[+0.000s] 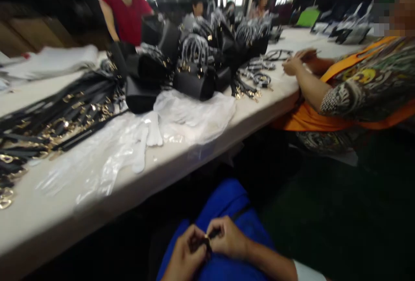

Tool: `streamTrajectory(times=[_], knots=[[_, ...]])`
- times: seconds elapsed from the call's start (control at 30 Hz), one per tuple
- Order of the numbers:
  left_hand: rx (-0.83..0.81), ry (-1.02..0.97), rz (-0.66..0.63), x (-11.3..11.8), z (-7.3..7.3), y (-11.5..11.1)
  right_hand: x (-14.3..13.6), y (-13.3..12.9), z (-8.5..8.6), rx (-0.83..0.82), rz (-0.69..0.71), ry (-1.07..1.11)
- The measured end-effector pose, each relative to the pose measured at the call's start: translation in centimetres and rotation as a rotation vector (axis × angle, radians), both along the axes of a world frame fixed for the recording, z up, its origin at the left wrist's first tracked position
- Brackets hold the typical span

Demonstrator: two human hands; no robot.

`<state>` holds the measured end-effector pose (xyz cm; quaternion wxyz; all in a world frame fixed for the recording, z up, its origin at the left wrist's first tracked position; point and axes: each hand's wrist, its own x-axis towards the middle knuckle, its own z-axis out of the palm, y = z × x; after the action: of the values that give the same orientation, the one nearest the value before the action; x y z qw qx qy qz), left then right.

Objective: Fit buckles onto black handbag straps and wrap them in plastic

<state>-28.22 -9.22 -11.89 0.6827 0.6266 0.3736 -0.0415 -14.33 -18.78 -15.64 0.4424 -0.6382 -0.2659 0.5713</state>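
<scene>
Low in the head view, my left hand (185,253) and my right hand (228,237) meet over the blue cloth (227,199) on my lap. Both are closed, fingertips pinching a dark strap (214,232) with a small gold-coloured metal piece (206,237) between them. A dark strip runs from behind my right hand across the blue cloth. Fingers cover most of the strap, and blur hides the exact shape of the metal piece.
The long pale table (181,160) carries black straps with gold hardware (65,121), clear plastic bags (194,116), white paper pieces (154,129) and a heap of black handbags (194,80). A co-worker in an orange apron (304,116) sits at right; another in red (128,13) stands behind.
</scene>
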Motion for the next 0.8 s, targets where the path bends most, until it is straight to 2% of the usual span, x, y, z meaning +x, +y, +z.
streamTrajectory(times=[0.07, 0.17, 0.27, 0.5, 0.8], knots=[[-0.042, -0.099, 0.057, -0.1, 0.0, -0.3, -0.2, -0.5, -0.4, 0.104, -0.064, 0.143], [-0.154, -0.106, 0.09, -0.1, 0.3, 0.0, 0.3, -0.9, -0.6, 0.085, -0.085, 0.296], [-0.221, -0.109, 0.064, -0.2, 0.6, 0.7, 0.8, -0.9, -0.1, 0.071, -0.061, 0.371], [-0.262, -0.099, 0.023, -0.3, 0.3, 1.4, 1.1, -0.8, 0.3, 0.079, -0.016, 0.417], [-0.183, -0.054, 0.028, 0.1, 1.4, 0.9, 0.9, -0.7, -0.2, 0.11, 0.0, 0.397]])
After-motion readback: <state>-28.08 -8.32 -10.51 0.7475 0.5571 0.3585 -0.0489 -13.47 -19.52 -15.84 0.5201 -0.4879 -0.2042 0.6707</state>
